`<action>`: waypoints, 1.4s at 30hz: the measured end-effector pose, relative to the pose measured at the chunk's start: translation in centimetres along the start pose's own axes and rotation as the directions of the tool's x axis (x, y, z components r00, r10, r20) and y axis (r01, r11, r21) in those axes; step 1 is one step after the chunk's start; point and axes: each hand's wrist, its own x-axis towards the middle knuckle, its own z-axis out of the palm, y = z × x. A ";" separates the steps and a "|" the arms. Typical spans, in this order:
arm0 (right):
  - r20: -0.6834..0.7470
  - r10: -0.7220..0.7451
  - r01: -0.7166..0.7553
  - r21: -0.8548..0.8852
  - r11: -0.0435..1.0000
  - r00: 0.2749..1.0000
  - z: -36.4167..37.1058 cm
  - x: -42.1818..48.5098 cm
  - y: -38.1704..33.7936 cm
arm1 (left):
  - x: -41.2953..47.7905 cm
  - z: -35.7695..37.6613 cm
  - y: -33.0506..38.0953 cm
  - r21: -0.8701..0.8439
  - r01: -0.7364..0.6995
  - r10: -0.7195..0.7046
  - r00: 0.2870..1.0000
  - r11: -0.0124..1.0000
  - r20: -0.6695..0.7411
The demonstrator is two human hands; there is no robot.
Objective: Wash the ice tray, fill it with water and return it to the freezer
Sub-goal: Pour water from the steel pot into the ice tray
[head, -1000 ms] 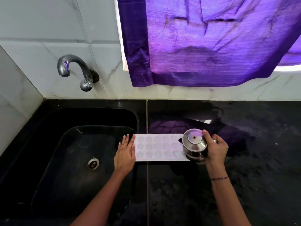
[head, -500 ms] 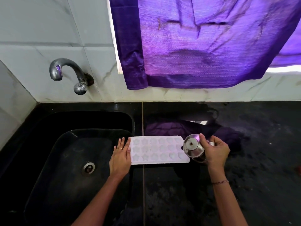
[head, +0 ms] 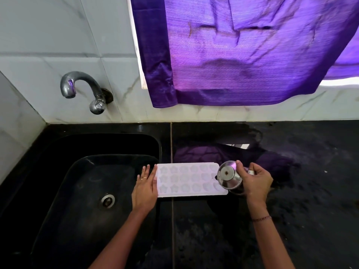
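You are keeping the white ice tray (head: 189, 179) flat on the black table (head: 291, 220), just to the right of the black sink (head: 87, 191); its left end is reaching the sink's edge. The tray is showing rows of star-shaped and heart-shaped moulds. Whether there is water in them, I cannot tell.

Your left hand (head: 144, 189) is lying open, fingers straight and together, with the fingertips resting against the left short edge of the tray. It is not gripping anything; it is only pressing at the side. A ring is showing on one finger.

Your right hand (head: 255, 183) is closing around a small steel pot (head: 229, 176) and is holding it tilted, so its round base is facing the camera. The pot is hanging over the right end of the tray and is covering that corner. A thin bracelet (head: 261, 218) is sitting on the right wrist.

Behind, a metal tap (head: 81, 88) is coming out of the tiled wall above the sink, and a purple curtain (head: 242, 51) is hanging over the window.
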 end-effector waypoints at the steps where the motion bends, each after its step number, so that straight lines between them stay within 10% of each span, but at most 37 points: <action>1: -0.001 0.017 -0.017 0.009 1.000 1.000 0.0 0.0 0.1 | 0.0 0.0 0.0 0.002 0.001 -0.001 1.000 1.000 0.002; 11: -0.052 0.280 -0.254 0.285 0.924 0.959 -1.1 1.1 1.7 | 0.1 -0.1 0.1 0.009 -0.001 0.001 1.000 1.000 0.006; 42: -0.090 0.065 -0.069 -0.036 0.997 0.994 -2.5 1.0 1.4 | 0.0 -0.5 0.4 0.033 -0.003 0.003 1.000 0.999 -0.004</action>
